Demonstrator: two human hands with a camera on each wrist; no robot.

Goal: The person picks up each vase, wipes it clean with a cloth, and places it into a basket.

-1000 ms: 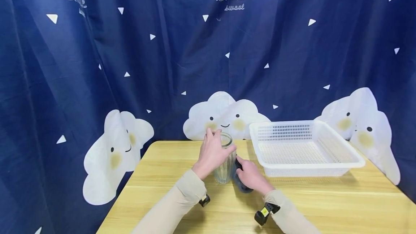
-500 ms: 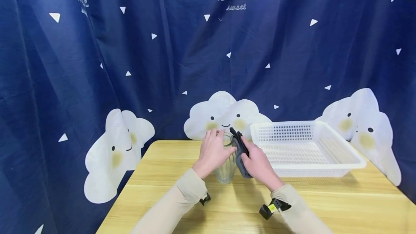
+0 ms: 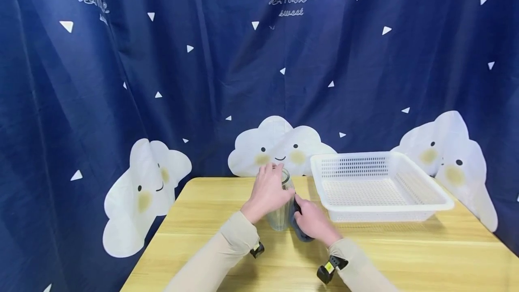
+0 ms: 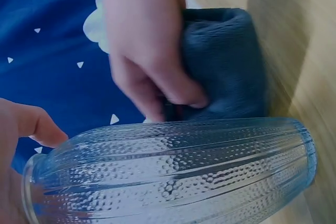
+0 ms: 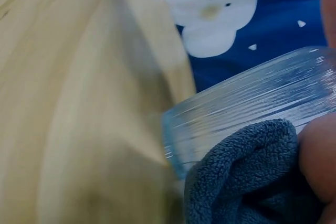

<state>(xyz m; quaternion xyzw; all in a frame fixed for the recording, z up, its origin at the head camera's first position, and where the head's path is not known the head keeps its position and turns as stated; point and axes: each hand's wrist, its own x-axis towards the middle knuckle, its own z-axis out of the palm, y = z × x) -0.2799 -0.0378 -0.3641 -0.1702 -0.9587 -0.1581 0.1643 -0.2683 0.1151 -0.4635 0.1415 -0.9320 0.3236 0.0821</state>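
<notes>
A clear ribbed glass vase stands upright on the wooden table. My left hand grips it near the neck, thumb on one side and fingers on the other. Its dimpled, fluted glass fills the lower part of the left wrist view. A folded dark blue-grey terry cloth is in my right hand, low on the vase's right side. Something black shows at the cloth's upper end, mostly covered by the right fingers. In the left wrist view the cloth lies right along the glass wall.
A white perforated plastic basket stands on the table, to the right of the vase. Behind the table hangs a dark blue curtain with clouds and triangles. Each wrist wears a small black camera on a strap.
My right hand rose with the cloth along the vase to near its rim, then came back down to the lower side. The left hand keeps its grip at the neck.
</notes>
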